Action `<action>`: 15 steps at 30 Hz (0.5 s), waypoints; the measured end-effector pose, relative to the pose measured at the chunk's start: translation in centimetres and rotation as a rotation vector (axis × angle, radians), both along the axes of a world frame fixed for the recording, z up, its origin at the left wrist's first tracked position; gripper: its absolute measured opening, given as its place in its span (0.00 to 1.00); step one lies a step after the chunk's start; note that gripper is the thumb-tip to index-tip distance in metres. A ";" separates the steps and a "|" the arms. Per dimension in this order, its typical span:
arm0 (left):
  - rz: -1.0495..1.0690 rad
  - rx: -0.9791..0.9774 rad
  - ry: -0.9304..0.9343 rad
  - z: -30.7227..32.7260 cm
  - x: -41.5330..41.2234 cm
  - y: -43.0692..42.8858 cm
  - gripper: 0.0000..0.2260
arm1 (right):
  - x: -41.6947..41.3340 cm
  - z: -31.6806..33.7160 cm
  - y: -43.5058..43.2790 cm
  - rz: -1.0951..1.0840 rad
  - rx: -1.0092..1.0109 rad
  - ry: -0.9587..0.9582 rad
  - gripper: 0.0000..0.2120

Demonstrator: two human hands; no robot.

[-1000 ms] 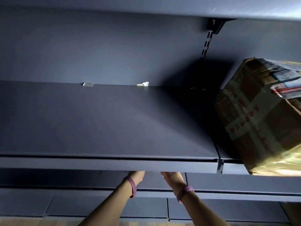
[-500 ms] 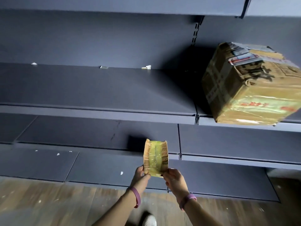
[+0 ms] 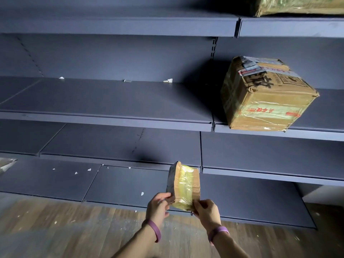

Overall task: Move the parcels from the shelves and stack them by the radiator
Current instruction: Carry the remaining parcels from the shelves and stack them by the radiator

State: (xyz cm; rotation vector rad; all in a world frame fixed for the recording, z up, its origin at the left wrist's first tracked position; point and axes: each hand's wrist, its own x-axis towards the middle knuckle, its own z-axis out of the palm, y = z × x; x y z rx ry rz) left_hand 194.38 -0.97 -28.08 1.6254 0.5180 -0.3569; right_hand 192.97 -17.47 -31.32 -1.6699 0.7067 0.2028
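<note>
A small flat parcel (image 3: 184, 185), brown card wrapped in yellowish tape, stands on edge in front of the lower shelves. My left hand (image 3: 157, 204) pinches its lower left corner and my right hand (image 3: 206, 211) grips its lower right corner. A large taped cardboard parcel (image 3: 264, 95) sits on the middle shelf (image 3: 111, 101) to the right, its front overhanging the shelf lip. The bottom of another parcel (image 3: 297, 5) shows on the top shelf at the upper right. No radiator is in view.
Dark blue metal shelving fills the wall, with bare boards on the lower levels (image 3: 121, 142) and scraps of paper on the bottom board (image 3: 55, 175). A wooden floor (image 3: 74, 229) lies below. A pale object (image 3: 6, 164) pokes in at the left edge.
Both hands came out from under the shelf holding the small parcel and drew it back. The view has pulled away and now takes in more shelves and the floor.
</note>
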 end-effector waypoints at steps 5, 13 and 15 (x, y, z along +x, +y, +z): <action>0.189 -0.017 -0.050 0.0 0.4 1.0 0.06 | -0.1 0.5 -0.3 -0.009 0.144 -0.028 0.04; 0.001 -0.449 0.253 0.2 -0.1 0.3 0.16 | -0.9 0.4 0.2 0.078 0.147 -0.010 0.08; -0.016 -0.425 0.181 0.1 -0.3 0.1 0.15 | -0.6 0.9 0.1 0.090 0.078 -0.071 0.13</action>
